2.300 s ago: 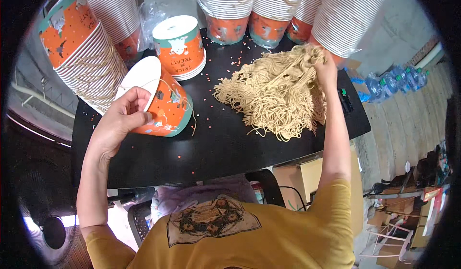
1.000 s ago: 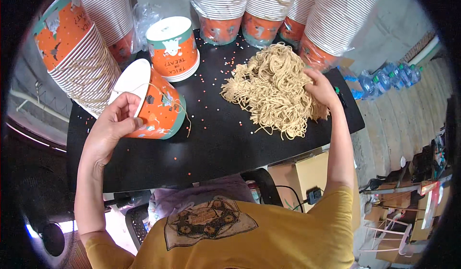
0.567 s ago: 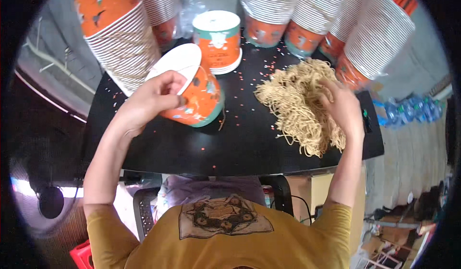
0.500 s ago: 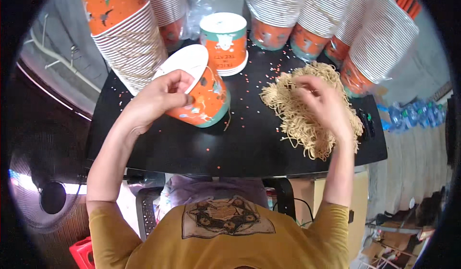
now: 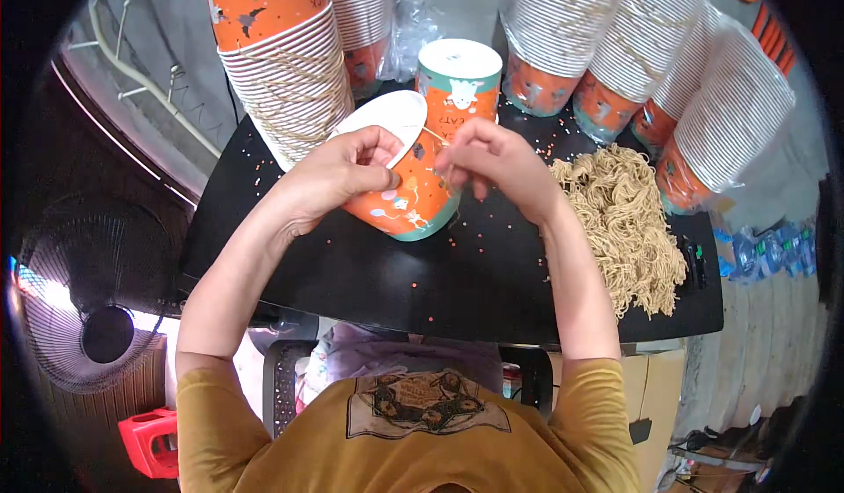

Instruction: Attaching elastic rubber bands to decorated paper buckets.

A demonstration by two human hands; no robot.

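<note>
My left hand [image 5: 338, 176] is closed on the rim of an orange paper bucket [image 5: 413, 201] with a green base band and a white inside. The bucket lies tilted, its mouth toward the upper left. At its right side, my right hand [image 5: 497, 163] pinches a tan cord [image 5: 432, 133] that runs from near the rim to my fingertips. The fingertips are slightly blurred. A loose pile of tan cords [image 5: 629, 238] lies right of my right forearm. Just behind the held bucket, another orange bucket [image 5: 459, 95] stands upside down, partly hidden by my right hand.
On the black table [image 5: 387, 286], a tall stack of buckets with cords [image 5: 286, 88] rises at the left. Several plastic-wrapped bucket stacks [image 5: 563, 31] line the back and right. Small coloured specks dot the tabletop. A fan [image 5: 105, 330] and a red stool [image 5: 149, 440] are at lower left.
My right hand has moved left from above the cord pile to the bucket's side and now pinches the cord there. My left hand still grips the bucket. The whole view has shifted a little.
</note>
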